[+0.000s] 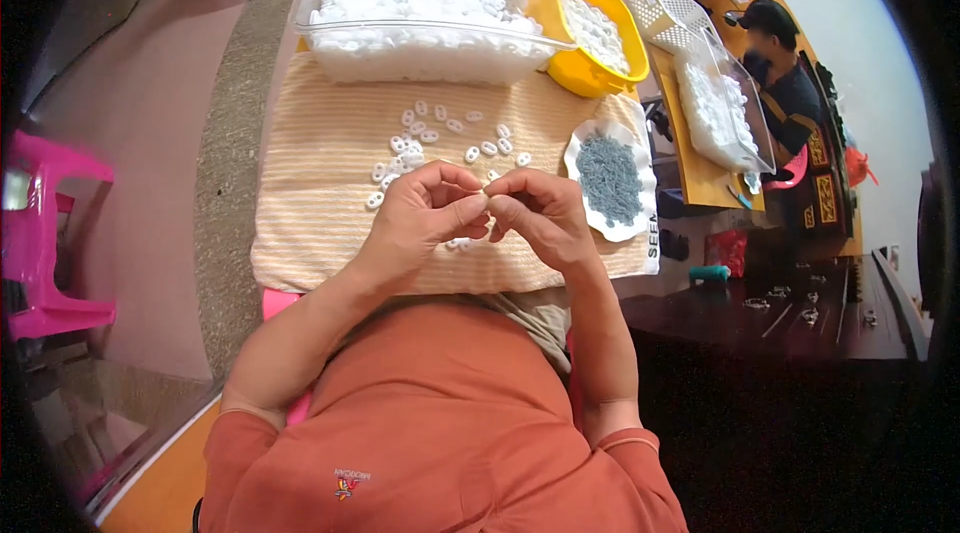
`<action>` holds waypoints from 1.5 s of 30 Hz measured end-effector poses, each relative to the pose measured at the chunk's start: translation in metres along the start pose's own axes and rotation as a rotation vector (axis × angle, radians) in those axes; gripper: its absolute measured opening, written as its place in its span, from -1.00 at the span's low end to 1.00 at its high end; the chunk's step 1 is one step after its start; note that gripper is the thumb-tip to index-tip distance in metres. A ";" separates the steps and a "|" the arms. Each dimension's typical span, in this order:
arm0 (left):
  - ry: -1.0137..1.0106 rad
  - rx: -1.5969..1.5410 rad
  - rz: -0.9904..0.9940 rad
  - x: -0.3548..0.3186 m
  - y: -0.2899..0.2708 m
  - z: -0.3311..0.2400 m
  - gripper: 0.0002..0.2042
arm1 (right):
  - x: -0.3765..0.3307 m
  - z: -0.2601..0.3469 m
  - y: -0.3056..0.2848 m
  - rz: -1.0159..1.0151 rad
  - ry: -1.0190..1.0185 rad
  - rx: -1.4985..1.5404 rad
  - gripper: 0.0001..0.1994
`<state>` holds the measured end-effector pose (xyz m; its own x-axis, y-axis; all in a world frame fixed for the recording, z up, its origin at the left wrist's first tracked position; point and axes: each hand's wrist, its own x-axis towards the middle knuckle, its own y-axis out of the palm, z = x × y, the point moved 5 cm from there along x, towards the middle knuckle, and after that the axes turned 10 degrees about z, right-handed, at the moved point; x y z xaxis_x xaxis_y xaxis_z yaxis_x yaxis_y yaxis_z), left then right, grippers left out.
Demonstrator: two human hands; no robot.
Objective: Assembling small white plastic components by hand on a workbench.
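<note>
Small white ring (487, 195), pinched between the fingertips of the left hand (420, 218) and right hand (540, 216), both grips closed on it above a striped cloth (320, 233). Loose white rings (420, 138) lie beyond; clear bin (425, 28), yellow bowl (600, 63) behind.

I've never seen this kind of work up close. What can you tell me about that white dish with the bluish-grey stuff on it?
The white dish has a wavy, scalloped rim and looks like thin plastic or foam. It lies flat on the right end of the striped cloth, holding a heap of tiny bluish-grey pieces, too small to identify. Neither hand touches it; the right hand is nearest.
</note>
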<state>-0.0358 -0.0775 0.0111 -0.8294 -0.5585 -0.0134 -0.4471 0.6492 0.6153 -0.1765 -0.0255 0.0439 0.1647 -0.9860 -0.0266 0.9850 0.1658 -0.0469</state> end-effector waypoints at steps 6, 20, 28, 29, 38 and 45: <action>-0.033 -0.124 0.042 -0.002 0.004 0.002 -0.85 | -0.001 -0.008 0.003 -0.054 -0.038 0.171 -0.88; -0.144 -0.206 0.034 -0.004 0.009 0.011 -0.88 | -0.015 -0.009 0.003 -0.061 -0.081 0.143 -0.89; -0.182 -0.220 -0.011 -0.007 0.014 0.016 -0.80 | -0.044 -0.008 -0.020 -0.196 0.002 -0.198 -0.94; -0.189 -0.207 -0.012 -0.007 0.013 0.017 -0.79 | -0.048 -0.009 -0.027 -0.227 -0.010 -0.268 -0.94; -0.207 -0.163 -0.014 -0.007 0.015 0.022 -0.83 | -0.074 0.004 -0.082 -0.479 0.059 -1.144 -0.83; -0.221 -0.136 -0.017 -0.007 0.017 0.023 -0.86 | -0.064 0.010 -0.078 -0.394 0.105 -1.371 -0.77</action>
<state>-0.0453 -0.0504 0.0036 -0.8820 -0.4326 -0.1867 -0.4243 0.5569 0.7140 -0.2637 0.0244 0.0592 -0.1672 -0.9751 0.1455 0.1284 -0.1679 -0.9774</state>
